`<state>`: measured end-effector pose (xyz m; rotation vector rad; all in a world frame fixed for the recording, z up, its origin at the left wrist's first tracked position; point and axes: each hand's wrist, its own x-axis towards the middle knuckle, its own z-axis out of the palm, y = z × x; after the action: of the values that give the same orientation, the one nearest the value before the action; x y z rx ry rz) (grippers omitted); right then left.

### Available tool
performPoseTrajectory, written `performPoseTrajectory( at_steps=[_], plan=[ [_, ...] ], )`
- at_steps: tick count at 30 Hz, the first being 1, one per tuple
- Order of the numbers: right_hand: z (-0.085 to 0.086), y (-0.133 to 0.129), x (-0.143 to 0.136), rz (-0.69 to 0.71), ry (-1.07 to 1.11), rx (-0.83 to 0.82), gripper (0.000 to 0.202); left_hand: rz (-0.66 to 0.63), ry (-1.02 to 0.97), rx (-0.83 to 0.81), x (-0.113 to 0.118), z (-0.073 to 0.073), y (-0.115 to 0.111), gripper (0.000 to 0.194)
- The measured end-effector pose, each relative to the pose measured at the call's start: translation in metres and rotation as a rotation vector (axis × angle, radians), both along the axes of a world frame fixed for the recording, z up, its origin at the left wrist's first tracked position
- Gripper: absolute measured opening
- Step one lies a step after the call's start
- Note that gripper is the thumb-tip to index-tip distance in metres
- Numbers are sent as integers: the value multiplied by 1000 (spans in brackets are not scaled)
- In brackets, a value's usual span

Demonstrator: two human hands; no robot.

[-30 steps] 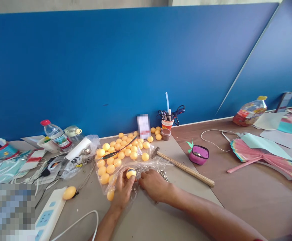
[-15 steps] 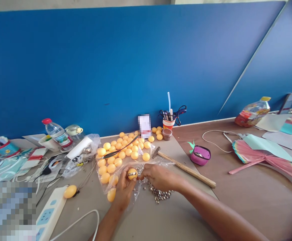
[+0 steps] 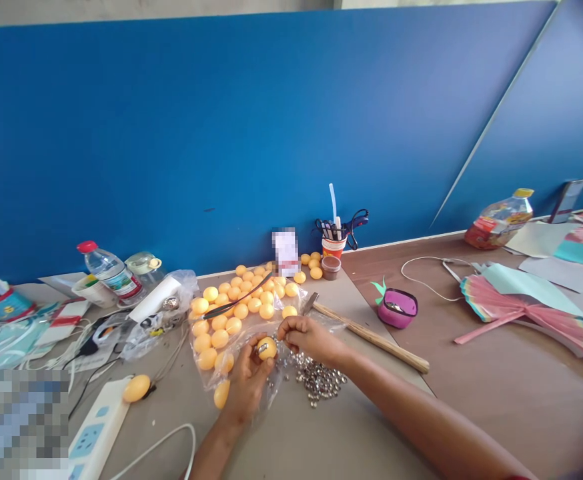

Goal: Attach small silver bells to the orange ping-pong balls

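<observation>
An orange ping-pong ball (image 3: 270,347) with a few shiny gems stuck on it sits in the fingers of my left hand (image 3: 247,387). My right hand (image 3: 311,339) is close beside the ball, thumb and fingertips pinched together; anything between them is too small to make out. Under and in front of my right hand lies a pile of small silvery rhinestones (image 3: 321,380). Behind my left hand, many more orange ping-pong balls (image 3: 220,339) lie on and around a clear plastic bag (image 3: 251,330). Dark tweezers (image 3: 226,307) rest across those balls.
A hammer (image 3: 371,333) lies right of the balls, near a purple pouch (image 3: 397,308). A pen cup (image 3: 333,247) and small round tub (image 3: 331,268) stand by the blue partition (image 3: 271,133). Left are a power strip (image 3: 96,427), cables and a bottle (image 3: 114,273); right, a pink fan (image 3: 521,310).
My right hand has drawn up and slightly away from the ball, uncovering more of the rhinestone pile. The ball has turned a little in my left hand, and the view has shifted slightly.
</observation>
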<state>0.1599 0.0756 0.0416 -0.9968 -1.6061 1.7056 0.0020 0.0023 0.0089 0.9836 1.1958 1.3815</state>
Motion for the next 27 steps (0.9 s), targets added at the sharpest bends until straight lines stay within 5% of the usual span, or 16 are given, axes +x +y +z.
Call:
performPoseTrajectory(
  at_steps=[5, 11, 27],
  plan=[
    [-3, 1, 0, 51, 251, -168, 7, -15, -67, -8, 1, -5, 1, 50],
    [-6, -1, -2, 110, 311, -267, 28, -42, -30, 26, -1, -7, 1, 44],
    [-7, -4, -7, -20, 148, -44, 8, -25, 119, 54, -4, -24, 1, 51]
  ],
)
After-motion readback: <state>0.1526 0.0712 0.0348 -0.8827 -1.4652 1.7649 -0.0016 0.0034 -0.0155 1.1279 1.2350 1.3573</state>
